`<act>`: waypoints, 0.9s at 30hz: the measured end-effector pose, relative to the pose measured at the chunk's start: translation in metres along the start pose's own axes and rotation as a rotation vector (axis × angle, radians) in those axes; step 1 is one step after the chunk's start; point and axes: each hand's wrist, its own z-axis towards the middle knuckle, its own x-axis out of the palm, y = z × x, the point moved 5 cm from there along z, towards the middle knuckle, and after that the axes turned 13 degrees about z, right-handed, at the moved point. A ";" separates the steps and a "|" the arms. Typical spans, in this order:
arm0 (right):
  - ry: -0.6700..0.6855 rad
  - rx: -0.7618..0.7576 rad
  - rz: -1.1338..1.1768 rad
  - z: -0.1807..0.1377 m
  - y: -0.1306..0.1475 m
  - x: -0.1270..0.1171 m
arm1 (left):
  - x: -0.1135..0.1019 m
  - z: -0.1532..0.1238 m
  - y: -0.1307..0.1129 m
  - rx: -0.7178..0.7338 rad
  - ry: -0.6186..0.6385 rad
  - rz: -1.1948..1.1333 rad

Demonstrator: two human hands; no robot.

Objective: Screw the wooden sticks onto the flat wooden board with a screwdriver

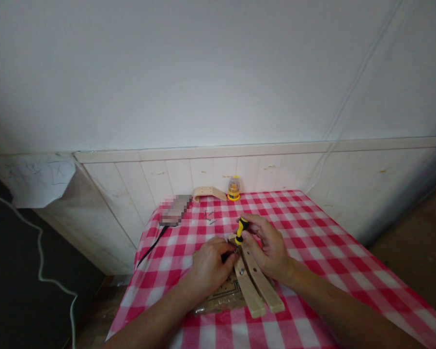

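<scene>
My right hand [271,247] grips a small yellow-and-black screwdriver [241,229], which points down and is slightly tilted. Its lower end meets a small metal screw [236,251] at a pale wooden piece [252,298]. Closed beside that piece, my left hand [212,264] pinches around the screw with thumb and forefinger. Another screw [241,272] sits in the same wood, nearer to me. A second wooden piece [271,293] with holes lies alongside on the right, below my right hand. Under my left hand and the wood is a flat, plastic-wrapped brown package [218,305] with dark printing.
A red-and-white checked cloth [323,271] covers the table. Several loose screws [210,218] lie farther back. Against the wall stand a curved wooden part [209,192] and a yellow-based clear container [234,189]. A pixelated item [176,209] with a black strap [152,246] is at the back left.
</scene>
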 end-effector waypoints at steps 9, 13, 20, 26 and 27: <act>0.012 -0.108 -0.072 0.005 0.014 0.001 | 0.001 -0.001 0.001 0.006 -0.003 -0.031; -0.007 -0.147 -0.091 0.009 0.018 0.002 | 0.002 -0.002 0.001 0.011 -0.008 -0.050; -0.010 -0.152 -0.080 0.010 0.015 0.003 | 0.003 -0.002 0.003 0.004 -0.015 -0.048; 0.012 -0.145 -0.070 0.007 0.015 0.002 | 0.001 -0.002 0.000 0.006 -0.004 -0.041; 0.025 -0.137 -0.075 0.006 0.014 0.002 | 0.001 -0.002 0.000 0.004 -0.003 -0.037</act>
